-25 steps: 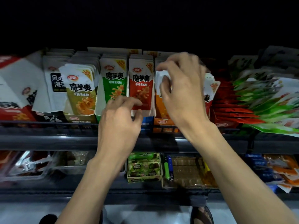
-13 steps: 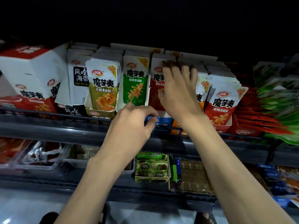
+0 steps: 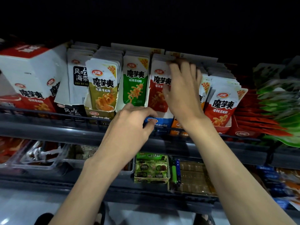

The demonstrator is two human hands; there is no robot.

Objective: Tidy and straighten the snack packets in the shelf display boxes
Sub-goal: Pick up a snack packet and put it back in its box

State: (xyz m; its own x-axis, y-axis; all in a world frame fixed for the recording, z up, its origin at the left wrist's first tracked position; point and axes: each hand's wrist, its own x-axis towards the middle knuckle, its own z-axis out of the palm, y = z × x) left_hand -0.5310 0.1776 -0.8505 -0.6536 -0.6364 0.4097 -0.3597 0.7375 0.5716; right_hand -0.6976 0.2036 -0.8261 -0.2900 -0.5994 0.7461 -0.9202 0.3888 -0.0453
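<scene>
**Head cam: both hands at the upper shelf**

Right hand (image 3: 183, 95) raised, fingers straight and flat against the red packets (image 3: 156, 88), which stand upright in the blue display box (image 3: 162, 122). Left hand (image 3: 129, 127) lower, fingers curled, pinching that box's front lip. Dark shelf (image 3: 48, 129), dim room; green carton (image 3: 151, 169) one level down.

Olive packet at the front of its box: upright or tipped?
Tipped forward: the olive packet leans out, top ahead of the stack behind it.

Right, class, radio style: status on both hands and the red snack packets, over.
Left hand grips blue display box front. Right hand flat, fingers straight, against red packets. Green packets upright, close alongside.
</scene>
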